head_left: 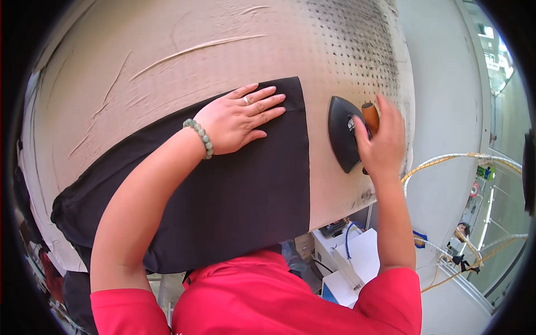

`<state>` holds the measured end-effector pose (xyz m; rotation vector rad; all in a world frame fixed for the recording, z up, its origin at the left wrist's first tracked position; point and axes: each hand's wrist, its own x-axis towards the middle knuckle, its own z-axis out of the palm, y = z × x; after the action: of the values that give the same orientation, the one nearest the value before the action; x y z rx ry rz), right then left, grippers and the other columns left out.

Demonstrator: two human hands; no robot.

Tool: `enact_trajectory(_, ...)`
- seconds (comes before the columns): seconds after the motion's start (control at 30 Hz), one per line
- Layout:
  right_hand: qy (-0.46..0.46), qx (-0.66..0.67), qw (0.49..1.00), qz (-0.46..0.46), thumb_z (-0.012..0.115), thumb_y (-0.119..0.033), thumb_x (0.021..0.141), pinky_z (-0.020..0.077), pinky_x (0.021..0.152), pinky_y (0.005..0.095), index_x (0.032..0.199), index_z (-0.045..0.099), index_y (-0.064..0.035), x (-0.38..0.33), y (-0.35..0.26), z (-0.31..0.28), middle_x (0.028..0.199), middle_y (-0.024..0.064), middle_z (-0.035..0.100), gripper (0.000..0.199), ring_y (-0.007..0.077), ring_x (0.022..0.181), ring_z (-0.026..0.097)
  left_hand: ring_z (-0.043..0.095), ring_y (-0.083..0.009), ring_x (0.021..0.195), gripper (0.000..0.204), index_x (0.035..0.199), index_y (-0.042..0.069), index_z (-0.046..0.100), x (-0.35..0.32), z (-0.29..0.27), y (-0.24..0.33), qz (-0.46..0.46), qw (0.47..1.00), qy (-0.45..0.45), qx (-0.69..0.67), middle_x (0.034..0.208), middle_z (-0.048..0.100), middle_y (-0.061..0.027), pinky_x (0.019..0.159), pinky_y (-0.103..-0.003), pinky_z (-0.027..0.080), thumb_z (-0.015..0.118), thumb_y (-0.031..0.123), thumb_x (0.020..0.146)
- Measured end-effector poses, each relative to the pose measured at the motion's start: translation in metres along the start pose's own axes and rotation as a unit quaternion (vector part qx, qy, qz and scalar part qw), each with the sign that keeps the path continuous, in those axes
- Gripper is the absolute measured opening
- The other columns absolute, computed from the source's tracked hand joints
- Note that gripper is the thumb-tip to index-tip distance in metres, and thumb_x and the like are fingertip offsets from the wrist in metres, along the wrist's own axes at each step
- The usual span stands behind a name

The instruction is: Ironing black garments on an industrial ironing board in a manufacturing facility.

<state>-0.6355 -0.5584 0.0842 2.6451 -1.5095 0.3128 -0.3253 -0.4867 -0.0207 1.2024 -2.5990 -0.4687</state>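
A black garment piece (245, 190), perhaps a trouser leg, lies over the padded board and hangs toward my body. My left hand (237, 117) rests flat on it near its far right corner, fingers spread. To the right of the cloth sits a black iron (343, 134) with a brown wooden handle (370, 116), apart from the cloth's edge. Around that handle is my right hand (385, 139), open, its thumb on the near side and its fingers stretched out beyond. Part of the handle is hidden behind the hand.
The beige ironing board cover (184, 39) is wrinkled, with dark scorched dots (357, 50) at the far right. A yellow-and-white wrapped hose (463, 157) curves in from the right. Below the board's near edge stands a white box-like machine (357, 251) with a blue tube.
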Motion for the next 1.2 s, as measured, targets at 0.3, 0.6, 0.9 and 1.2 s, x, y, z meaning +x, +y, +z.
enact_trajectory(0.3, -0.363, 0.194, 0.837, 0.36, 0.075, -0.031, 0.089, 0.0539, 0.07, 0.0341, 0.111, 0.065, 0.0008, 0.019, 0.026, -0.015, 0.083, 0.0113, 0.071, 0.04, 0.0201, 0.077, 0.07, 0.024, -0.0198, 0.153, 0.053, 0.154, 0.019, 0.042, 0.036, 0.008, -0.015, -0.031, 0.998, 0.043, 0.037, 0.165, 0.031, -0.0009, 0.127, -0.044, 0.015, 0.044, 0.04, 0.105)
enact_trajectory(0.6, -0.377, 0.012, 0.918, -0.121, 0.068, -0.017, 0.081, 0.056, 0.074, 0.0498, 0.118, 0.058, -0.0044, 0.052, -0.033, -0.005, 0.086, 0.0204, 0.071, 0.041, 0.0401, 0.082, 0.069, 0.027, -0.0242, 0.152, 0.056, 0.151, 0.017, 0.045, 0.041, 0.015, -0.025, -0.11, 0.985, 0.108, 0.076, 0.161, 0.038, -0.0055, 0.127, -0.045, 0.018, 0.057, 0.031, 0.099)
enact_trajectory(0.9, -0.368, -0.013, 0.9, -0.234, 0.069, -0.014, 0.08, 0.0543, 0.068, 0.0466, 0.116, 0.061, -0.006, 0.075, -0.018, 0.001, 0.078, 0.0164, 0.069, 0.037, 0.0375, 0.075, 0.068, 0.027, -0.0234, 0.153, 0.067, 0.153, 0.007, 0.039, -0.068, 0.004, 0.039, -0.043, 0.997, -0.008, -0.068, 0.163, 0.034, -0.0101, 0.127, -0.043, 0.018, 0.056, 0.042, 0.098)
enact_trajectory(1.2, -0.382, 0.008, 0.877, -0.292, 0.069, -0.014, 0.08, 0.0555, 0.069, 0.0473, 0.104, 0.061, -0.0063, 0.074, -0.112, 0.011, 0.075, 0.0157, 0.069, 0.026, 0.0363, 0.074, 0.069, 0.019, -0.0247, 0.155, 0.069, 0.158, 0.017, 0.035, -0.217, -0.05, -0.002, -0.223, 0.972, -0.065, 0.039, 0.167, 0.026, -0.0064, 0.127, -0.045, 0.013, 0.059, 0.037, 0.097)
